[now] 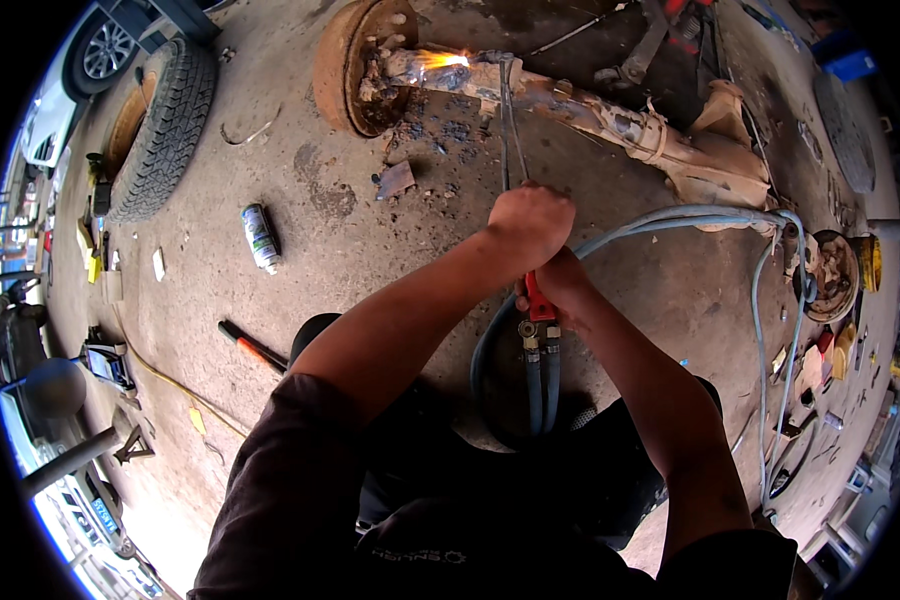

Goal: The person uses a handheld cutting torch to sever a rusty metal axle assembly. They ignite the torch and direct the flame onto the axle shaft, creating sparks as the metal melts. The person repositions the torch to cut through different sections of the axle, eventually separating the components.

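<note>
Both my hands are closed on a gas cutting torch (540, 300) with a red handle and long thin metal tubes. My left hand (533, 222) wraps round it at the front, near the tubes. Behind and below, my right hand (560, 282) grips the red handle. Two blue-grey hoses (543, 385) run back from its brass fittings. Ahead, the tubes reach a rusty axle housing (610, 122); the tip is hard to make out there. An orange-yellow flame (440, 65) burns on the axle tube beside a rusty brake drum (350, 75).
Dark scraps (450, 140) and a flat rusty piece (395, 180) lie under the axle. A spray can (261, 238), a tyre (165, 130) and an orange-black handled tool (252, 346) are to the left. Hose loops (690, 212) cross the floor at right, near a bowl-shaped container (832, 275).
</note>
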Demonstrator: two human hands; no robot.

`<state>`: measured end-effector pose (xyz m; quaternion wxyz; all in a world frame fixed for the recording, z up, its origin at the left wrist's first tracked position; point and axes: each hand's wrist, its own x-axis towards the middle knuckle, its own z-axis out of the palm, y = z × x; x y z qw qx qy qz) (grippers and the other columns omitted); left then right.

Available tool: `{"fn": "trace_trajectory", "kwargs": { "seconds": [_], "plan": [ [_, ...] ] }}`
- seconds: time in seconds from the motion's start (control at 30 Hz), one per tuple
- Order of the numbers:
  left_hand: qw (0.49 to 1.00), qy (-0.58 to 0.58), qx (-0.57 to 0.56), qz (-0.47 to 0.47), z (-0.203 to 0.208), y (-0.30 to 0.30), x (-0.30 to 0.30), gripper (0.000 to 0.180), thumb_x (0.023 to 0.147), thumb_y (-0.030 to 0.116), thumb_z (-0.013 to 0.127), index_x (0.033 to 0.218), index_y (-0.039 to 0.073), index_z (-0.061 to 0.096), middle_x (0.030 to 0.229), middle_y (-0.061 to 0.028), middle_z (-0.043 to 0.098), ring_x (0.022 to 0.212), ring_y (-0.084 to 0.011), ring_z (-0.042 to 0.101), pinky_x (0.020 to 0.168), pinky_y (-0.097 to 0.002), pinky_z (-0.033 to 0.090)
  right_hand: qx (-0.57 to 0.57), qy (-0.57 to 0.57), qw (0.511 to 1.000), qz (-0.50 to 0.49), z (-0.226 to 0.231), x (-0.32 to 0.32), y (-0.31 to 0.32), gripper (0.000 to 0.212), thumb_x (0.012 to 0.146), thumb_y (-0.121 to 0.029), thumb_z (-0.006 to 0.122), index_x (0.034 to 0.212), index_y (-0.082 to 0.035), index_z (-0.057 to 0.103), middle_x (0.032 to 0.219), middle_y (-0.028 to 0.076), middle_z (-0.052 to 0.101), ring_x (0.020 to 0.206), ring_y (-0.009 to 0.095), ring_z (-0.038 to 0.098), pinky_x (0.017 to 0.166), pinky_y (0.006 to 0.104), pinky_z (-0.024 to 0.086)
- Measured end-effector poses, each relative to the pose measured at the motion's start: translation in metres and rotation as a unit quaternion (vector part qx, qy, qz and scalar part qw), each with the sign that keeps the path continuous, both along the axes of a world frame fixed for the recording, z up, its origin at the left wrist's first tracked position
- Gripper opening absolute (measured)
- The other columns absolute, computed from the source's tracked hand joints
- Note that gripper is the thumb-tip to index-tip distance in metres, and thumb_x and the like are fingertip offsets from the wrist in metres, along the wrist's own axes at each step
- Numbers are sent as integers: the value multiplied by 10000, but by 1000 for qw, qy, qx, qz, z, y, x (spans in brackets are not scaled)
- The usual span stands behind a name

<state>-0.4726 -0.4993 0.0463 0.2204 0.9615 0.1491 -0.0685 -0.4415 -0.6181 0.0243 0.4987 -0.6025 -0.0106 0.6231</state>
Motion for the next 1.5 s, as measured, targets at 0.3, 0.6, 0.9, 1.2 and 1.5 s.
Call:
{"fn": "trace_trajectory", "kwargs": {
  "seconds": [0.3, 0.6, 0.9, 1.2, 1.5],
  "plan": [
    [1000, 3, -3, -3, 0, 0, 0, 239, 921, 224, 677, 946, -12, 705, 1033, -199, 711, 1054, -367, 675, 891, -448, 557, 6, -3, 1000, 0, -2, 1, -2, 213, 1041, -204, 463, 956, -19, 526, 737, 81, 573, 538, 192, 596, 463, 351, 482],
    [1000, -25, 6, -4, -9, 0, 0, 235, 901, 230, 688, 916, -4, 713, 994, -199, 717, 1021, -376, 683, 870, -454, 557, 4, 1, 1000, -1, -3, 1, -2, 207, 1057, -214, 434, 1007, -29, 514, 713, 94, 560, 543, 188, 561, 470, 333, 483],
    [1000, 25, 9, -13, -1, -1, 5, 215, 887, 151, 619, 1006, 43, 761, 1089, -166, 737, 1079, -346, 693, 896, -416, 577, 3, -9, 1000, -1, -5, 2, -4, 216, 1054, -239, 455, 996, -38, 506, 741, 87, 554, 554, 183, 569, 474, 333, 490],
    [998, 42, -35, 18, 7, 3, 3, 292, 914, 324, 686, 954, 38, 728, 999, -185, 723, 1010, -370, 686, 890, -459, 548, 2, -21, 1000, 6, -2, 2, -3, 271, 1043, -266, 460, 919, -31, 512, 729, 84, 548, 537, 184, 565, 480, 340, 491],
    [999, 26, -11, 33, 4, -3, 4, 273, 877, 317, 718, 912, 48, 749, 958, -173, 730, 972, -371, 694, 866, -459, 558, 17, -14, 1000, 4, -11, 4, -6, 250, 1037, -238, 459, 911, -29, 511, 713, 86, 547, 528, 191, 567, 466, 340, 485]
  ]
}}
